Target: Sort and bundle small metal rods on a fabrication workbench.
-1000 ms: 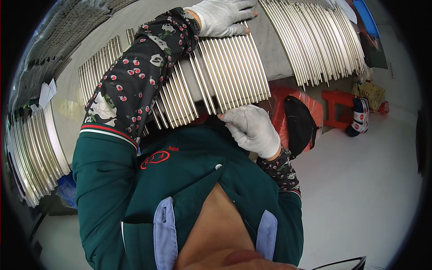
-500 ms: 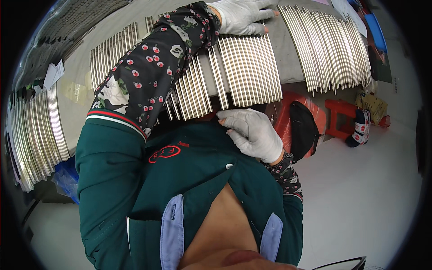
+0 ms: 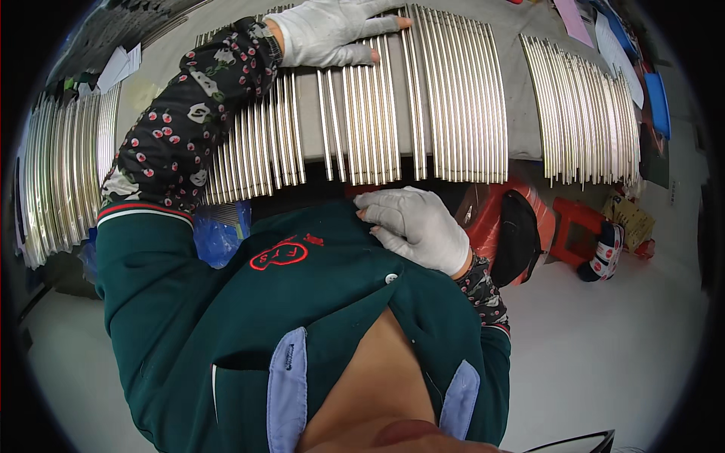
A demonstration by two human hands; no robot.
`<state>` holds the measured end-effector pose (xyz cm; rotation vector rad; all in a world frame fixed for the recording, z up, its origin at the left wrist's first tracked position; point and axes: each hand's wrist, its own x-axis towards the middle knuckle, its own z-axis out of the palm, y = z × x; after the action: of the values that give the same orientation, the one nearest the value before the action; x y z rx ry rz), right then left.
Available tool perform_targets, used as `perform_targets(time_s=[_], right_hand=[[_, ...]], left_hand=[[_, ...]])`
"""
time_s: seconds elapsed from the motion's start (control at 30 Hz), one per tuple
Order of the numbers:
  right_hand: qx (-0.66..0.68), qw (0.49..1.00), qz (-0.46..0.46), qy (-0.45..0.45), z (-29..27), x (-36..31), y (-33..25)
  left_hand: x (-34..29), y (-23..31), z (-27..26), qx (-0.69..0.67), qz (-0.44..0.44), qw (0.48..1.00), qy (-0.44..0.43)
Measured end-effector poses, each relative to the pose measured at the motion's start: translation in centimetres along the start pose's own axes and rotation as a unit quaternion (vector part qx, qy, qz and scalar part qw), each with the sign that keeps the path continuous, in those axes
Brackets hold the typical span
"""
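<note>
My left hand, in a white glove with bare fingertips, lies stretched out across the upper part of the metal rods on the table. Its fingers are spread, pointing right, with fingertips on or just above the rods. Straight and silvery, the rods stand side by side in groups, with one pair near a wider group. More rods lie below my left forearm. Close to my chest, below the table's front edge, my right hand is gloved and curled closed; nothing shows in its fingers.
A separate group of rods lies at the right, beside a blue tray. Further rods, some apparently plastic-wrapped, fill the left end. A red stool and a black bag are below the table at right.
My left hand has moved left across the rods, away from the wider group, still spread. The view has shifted, so the rods appear further right. My right hand keeps its curled pose.
</note>
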<state>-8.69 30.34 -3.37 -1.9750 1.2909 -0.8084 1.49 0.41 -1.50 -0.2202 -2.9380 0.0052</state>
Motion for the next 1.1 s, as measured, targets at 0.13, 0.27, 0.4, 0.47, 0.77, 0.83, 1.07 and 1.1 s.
perform_targets(time_s=[0.13, 0.27, 0.4, 0.47, 0.77, 0.83, 1.07, 1.1], right_hand=[[-0.010, 1.000, -0.019, -0.001, 0.3, 1.4, -0.8], [-0.005, 1.000, -0.005, 0.019, 0.3, 1.7, -1.0], [-0.021, 1.000, 0.004, 0.021, 0.6, 1.7, -0.5], [-0.025, 0.999, 0.005, 0.031, 0.7, 1.7, -0.3], [-0.030, 0.998, 0.033, 0.033, 0.3, 2.1, -0.6], [-0.028, 0.999, 0.024, 0.040, 0.3, 2.1, -0.5], [-0.038, 0.997, 0.056, -0.025, -0.1, 2.7, -1.2], [-0.036, 0.998, 0.051, -0.028, 0.1, 2.9, -1.2]], left_hand=[[1.4, 0.5, 0.4, 0.011, -0.003, 1.000, 0.014], [3.1, 1.0, -0.5, -0.037, -0.034, 0.998, -0.044], [3.3, 0.6, 0.4, -0.030, 0.000, 0.999, 0.018], [3.5, 0.5, 0.8, -0.028, 0.005, 0.999, 0.025], [3.8, 0.5, 1.0, -0.010, 0.003, 0.999, 0.033], [4.0, 0.6, 0.8, -0.007, 0.008, 0.999, 0.036], [3.8, 0.7, 0.5, -0.048, -0.010, 0.998, 0.026], [3.3, 0.6, 0.0, -0.087, -0.038, 0.995, 0.000]])
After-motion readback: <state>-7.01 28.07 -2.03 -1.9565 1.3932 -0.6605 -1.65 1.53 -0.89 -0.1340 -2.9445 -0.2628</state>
